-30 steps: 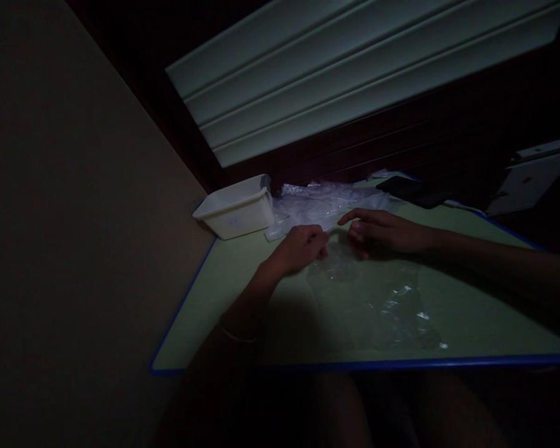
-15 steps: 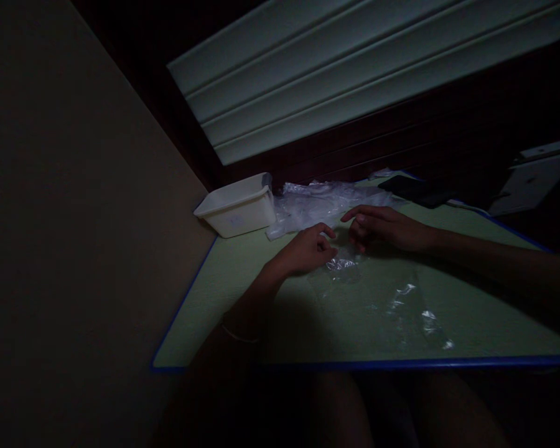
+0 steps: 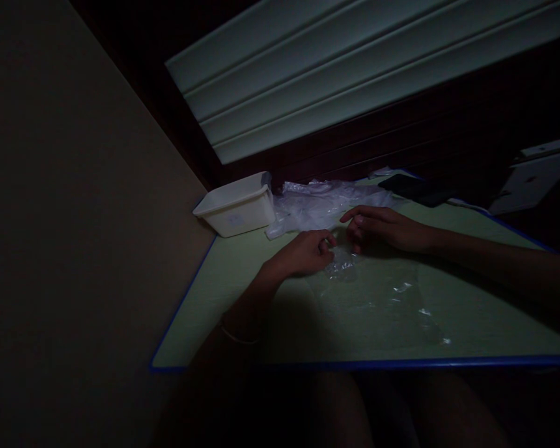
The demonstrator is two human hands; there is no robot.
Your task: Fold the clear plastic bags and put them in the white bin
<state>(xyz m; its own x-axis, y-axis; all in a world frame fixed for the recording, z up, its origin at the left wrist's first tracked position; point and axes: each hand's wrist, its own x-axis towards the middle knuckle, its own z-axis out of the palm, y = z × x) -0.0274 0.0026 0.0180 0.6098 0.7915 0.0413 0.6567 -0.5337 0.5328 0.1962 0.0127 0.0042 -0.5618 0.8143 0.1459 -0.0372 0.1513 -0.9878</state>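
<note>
A clear plastic bag (image 3: 373,305) lies spread over the pale green table, its shiny far end crumpled between my hands. My left hand (image 3: 308,252) is at the left of that end, thumb and forefinger curled together on the plastic. Across from it, my right hand (image 3: 378,227) pinches the same end with thumb and curled fingers, while its forefinger reaches out to the left. The dim light leaves the exact grip of the fingertips hard to see.
A white plastic tub (image 3: 238,208) stands at the table's back left corner. Beside it is a heap of clear plastic bags (image 3: 317,202). A dark flat object (image 3: 417,190) lies at the back right. Blue edging (image 3: 401,363) borders the green tabletop (image 3: 224,311); a wall rises on the left.
My left hand's forefinger has dropped and curled closer to its thumb. The right hand has barely moved. Glints on the clear bag have shifted slightly.
</note>
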